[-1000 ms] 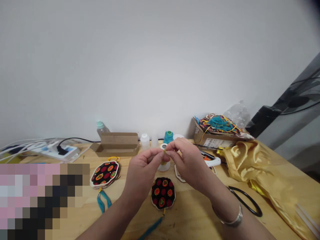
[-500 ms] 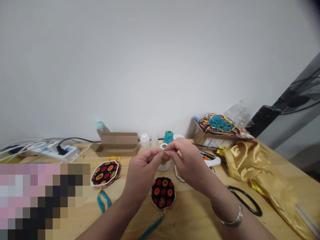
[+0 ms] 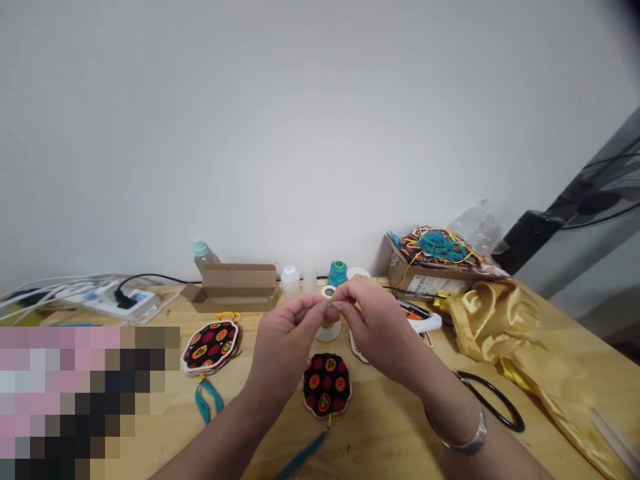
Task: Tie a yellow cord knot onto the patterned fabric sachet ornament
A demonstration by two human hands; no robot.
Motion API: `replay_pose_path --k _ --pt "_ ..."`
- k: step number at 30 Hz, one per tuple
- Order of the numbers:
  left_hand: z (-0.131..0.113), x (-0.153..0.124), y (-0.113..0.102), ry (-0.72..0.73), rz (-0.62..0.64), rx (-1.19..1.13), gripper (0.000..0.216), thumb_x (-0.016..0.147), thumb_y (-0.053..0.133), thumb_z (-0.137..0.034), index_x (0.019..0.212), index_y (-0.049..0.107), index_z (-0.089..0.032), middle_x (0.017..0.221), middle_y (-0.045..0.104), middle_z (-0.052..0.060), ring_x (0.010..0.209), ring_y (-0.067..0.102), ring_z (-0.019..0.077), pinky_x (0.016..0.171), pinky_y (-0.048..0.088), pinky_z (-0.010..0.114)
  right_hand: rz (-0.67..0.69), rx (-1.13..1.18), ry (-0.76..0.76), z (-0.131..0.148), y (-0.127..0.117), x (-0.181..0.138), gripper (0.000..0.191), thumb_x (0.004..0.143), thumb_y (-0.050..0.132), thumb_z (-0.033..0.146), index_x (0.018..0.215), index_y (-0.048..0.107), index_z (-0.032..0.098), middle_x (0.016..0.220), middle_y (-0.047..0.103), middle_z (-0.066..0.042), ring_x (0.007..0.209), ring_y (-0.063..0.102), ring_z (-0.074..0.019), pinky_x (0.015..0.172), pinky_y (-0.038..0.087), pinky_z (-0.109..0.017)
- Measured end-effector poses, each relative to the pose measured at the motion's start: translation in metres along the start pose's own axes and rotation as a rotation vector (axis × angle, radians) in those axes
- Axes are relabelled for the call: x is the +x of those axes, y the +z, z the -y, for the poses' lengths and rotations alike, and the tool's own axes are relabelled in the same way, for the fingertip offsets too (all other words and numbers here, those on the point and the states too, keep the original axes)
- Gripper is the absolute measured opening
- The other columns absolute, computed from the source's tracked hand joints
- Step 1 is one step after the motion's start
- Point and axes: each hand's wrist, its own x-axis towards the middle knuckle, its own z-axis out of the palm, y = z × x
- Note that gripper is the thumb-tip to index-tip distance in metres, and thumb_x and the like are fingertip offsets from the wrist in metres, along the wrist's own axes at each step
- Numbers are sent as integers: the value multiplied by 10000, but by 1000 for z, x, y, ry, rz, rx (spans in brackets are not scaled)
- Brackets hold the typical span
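Note:
My left hand [image 3: 284,340] and my right hand [image 3: 376,323] meet fingertip to fingertip above the wooden table [image 3: 380,433]. Both pinch a thin yellow cord [image 3: 329,303] between thumb and forefinger. Right below them lies a black fabric ornament with red flowers [image 3: 327,385], with a teal tassel [image 3: 303,455] trailing toward me. Behind my fingers stands a spool of yellow thread [image 3: 329,325]. A silver bangle [image 3: 467,440] is on my right wrist.
A stack of similar flowered ornaments [image 3: 210,346] lies at the left with a teal tassel [image 3: 207,402]. An open cardboard box [image 3: 233,287], small white bottles [image 3: 290,281] and a teal spool [image 3: 337,273] line the wall. Gold satin cloth [image 3: 515,337], a black cable [image 3: 493,399] and a box of cords [image 3: 435,263] fill the right.

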Motion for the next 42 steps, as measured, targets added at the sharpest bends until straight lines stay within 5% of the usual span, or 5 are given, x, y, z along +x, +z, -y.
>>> replay_pose_path --k 6,15,21,34,42 --pt "-1 -1 -2 -4 36 49 205 789 553 -354 707 656 -196 446 404 -65 430 298 61 387 224 171 -6 16 -10 -2 0 1 118 834 458 143 744 531 164 754 563 -18 733 462 -142 668 328 -272" --pt "2 3 -1 -78 81 -194 248 782 550 -365 663 633 -163 408 354 -70 411 240 56 373 196 165 23 146 8 -11 0 6 192 866 431 190 788 606 184 770 614 -9 741 511 -130 694 353 -271" --pt "-3 1 -2 -49 40 -94 210 772 558 -338 686 659 -176 409 373 -70 384 251 62 363 185 188 -39 215 41 -6 3 2 76 802 533 201 787 606 193 718 611 5 722 531 -135 666 367 -264" --pt "-7 0 -2 -27 24 -2 181 751 586 -320 678 675 -180 403 398 -62 386 261 63 352 166 183 -4 164 29 -5 1 3 135 827 474 159 728 565 173 703 579 6 701 492 -121 639 339 -252" --pt "2 5 -5 -98 118 -275 245 767 565 -342 644 633 -141 414 306 -74 419 233 58 401 191 177 -56 256 18 -20 8 9 161 804 497 129 803 647 185 791 666 -11 748 565 -129 721 389 -278"
